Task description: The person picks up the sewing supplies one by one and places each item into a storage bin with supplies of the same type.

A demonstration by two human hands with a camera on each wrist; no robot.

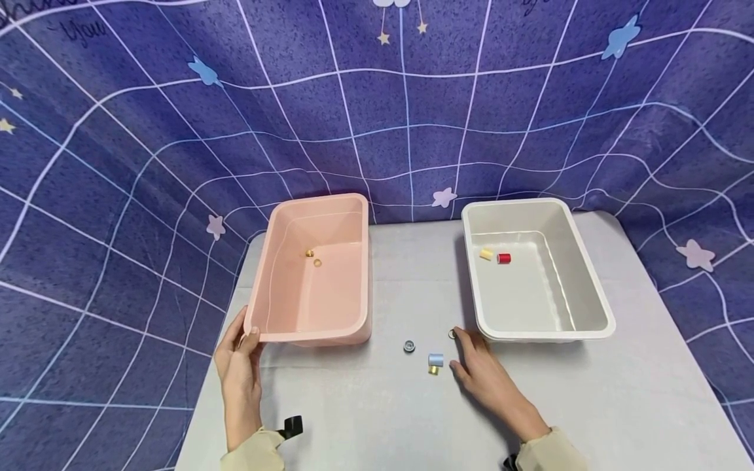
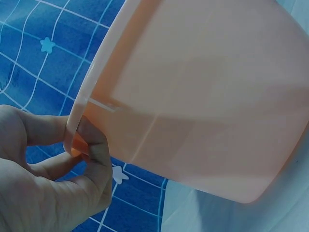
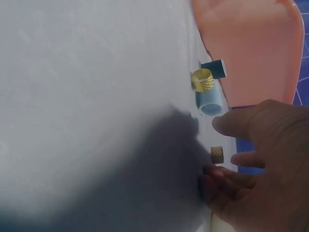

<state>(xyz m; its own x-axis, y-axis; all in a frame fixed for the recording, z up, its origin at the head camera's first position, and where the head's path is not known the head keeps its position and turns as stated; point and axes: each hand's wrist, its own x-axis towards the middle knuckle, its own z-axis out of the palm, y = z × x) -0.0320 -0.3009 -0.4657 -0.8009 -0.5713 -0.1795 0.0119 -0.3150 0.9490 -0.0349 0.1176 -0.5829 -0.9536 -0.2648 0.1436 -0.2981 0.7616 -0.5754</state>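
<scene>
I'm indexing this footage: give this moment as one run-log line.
left hand: grips pink bin | right hand: at small knurled piece | pink bin: two gold pieces | white bin: yellow piece, red piece

Screened-off tabletop workspace — star-patterned blue curtain (image 1: 377, 104) around three sides of a pale table (image 1: 353, 418)

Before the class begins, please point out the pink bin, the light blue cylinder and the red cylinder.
Pink bin (image 1: 337, 288): head view, bare part of its floor.
Light blue cylinder (image 1: 436, 359): head view, middle of its side.
Red cylinder (image 1: 504, 258): head view, middle of its side.
</scene>
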